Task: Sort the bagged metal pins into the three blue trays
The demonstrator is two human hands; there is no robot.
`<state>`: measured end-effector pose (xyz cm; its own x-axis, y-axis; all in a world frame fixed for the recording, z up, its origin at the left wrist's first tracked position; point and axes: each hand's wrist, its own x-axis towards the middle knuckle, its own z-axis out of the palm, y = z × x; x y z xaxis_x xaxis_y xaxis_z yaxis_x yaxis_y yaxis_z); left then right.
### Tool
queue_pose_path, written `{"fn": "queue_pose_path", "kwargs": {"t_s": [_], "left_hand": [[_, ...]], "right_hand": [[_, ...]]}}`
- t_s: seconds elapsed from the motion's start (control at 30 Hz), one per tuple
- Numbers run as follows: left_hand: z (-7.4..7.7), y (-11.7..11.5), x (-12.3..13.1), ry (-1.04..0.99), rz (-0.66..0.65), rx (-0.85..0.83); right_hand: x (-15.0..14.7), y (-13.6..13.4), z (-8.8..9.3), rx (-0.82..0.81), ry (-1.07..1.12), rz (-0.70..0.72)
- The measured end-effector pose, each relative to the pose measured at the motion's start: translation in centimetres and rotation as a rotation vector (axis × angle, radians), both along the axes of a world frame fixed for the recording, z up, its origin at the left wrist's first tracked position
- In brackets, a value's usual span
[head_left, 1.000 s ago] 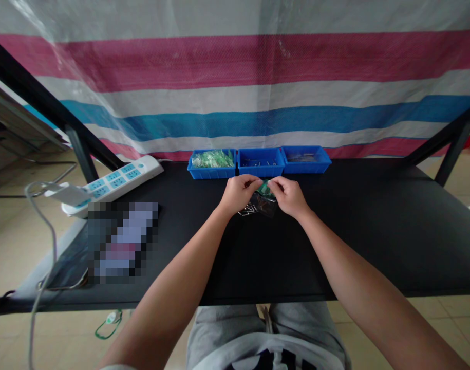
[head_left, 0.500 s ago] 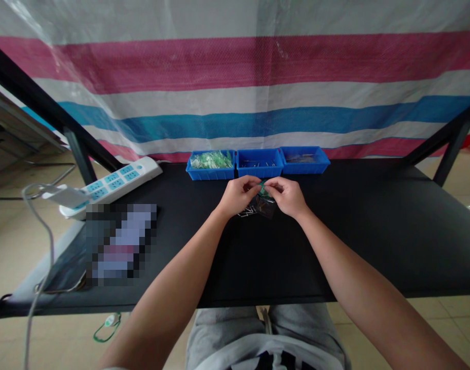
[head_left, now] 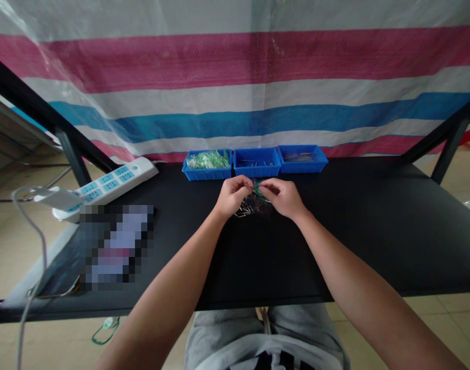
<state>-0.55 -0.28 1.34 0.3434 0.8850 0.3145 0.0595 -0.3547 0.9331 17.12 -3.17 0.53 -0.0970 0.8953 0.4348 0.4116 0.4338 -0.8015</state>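
Observation:
My left hand (head_left: 233,196) and my right hand (head_left: 283,195) meet above the black table, thumbs and fingertips pinched on a small clear plastic bag (head_left: 263,206). Green shows at the bag's top edge, between the fingertips. Below my left fingers lies a small pile of thin, shiny metal pieces (head_left: 244,208), like screws or pins. Whether some of them are inside the bag, I cannot tell. Just beyond my hands, the middle blue bin (head_left: 257,169) holds a few similar metal pieces. Clear and green plastic bags (head_left: 208,160) fill the left blue bin (head_left: 207,175).
The right blue bin (head_left: 304,167) holds thin, flat items too dim to name. On the left of the black table (head_left: 377,231) are a white power strip (head_left: 107,186) with a plugged-in charger, its cable (head_left: 42,241), and a blurred-out object (head_left: 117,244). A striped sheet (head_left: 235,67) hangs behind.
The view has shifted slightly. Both hands keep their pinch on the bag, and the fingertips have moved a little along its green edge, with the right fingers now further over it.

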Motion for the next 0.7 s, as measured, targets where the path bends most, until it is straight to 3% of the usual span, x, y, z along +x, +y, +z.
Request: {"fn": "queue_pose_path", "kwargs": {"t_s": [0.17, 0.3, 0.7], "left_hand": [[-0.3, 0.3, -0.3, 0.463, 0.3, 0.405], [-0.5, 0.6, -0.4, 0.746, 0.457, 0.475], [-0.1, 0.5, 0.3, 0.956, 0.422, 0.446]], "right_hand": [[1.1, 0.4, 0.2, 0.067, 0.003, -0.158], [1.9, 1.0, -0.5, 0.042, 0.024, -0.209], [2.2, 1.0, -0.2, -0.02, -0.026, -0.175]]}}
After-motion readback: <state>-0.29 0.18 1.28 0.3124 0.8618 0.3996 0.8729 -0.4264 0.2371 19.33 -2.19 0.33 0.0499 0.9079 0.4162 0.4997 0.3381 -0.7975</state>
